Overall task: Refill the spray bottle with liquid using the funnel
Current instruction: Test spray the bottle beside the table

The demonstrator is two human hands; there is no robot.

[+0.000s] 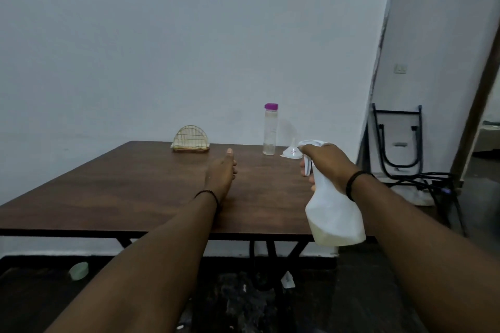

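the white spray bottle (334,208) hangs in the air over the near right corner of the desk (135,186), long axis tilted, nozzle up and pointing left, base down toward the camera. the right hand (328,163) wraps its grip round the neck, hiding much of the trigger. a little pale liquid sits in the base. the left hand (221,173) hovers with fingers loose, holding nothing. a clear funnel (291,151), mouth down, stands just beside a purple-capped bottle (270,130) at the far edge; a wire holder (191,138) further left. plain white wall behind.

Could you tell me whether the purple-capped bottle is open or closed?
Closed: the purple cap sits on the upright clear bottle.
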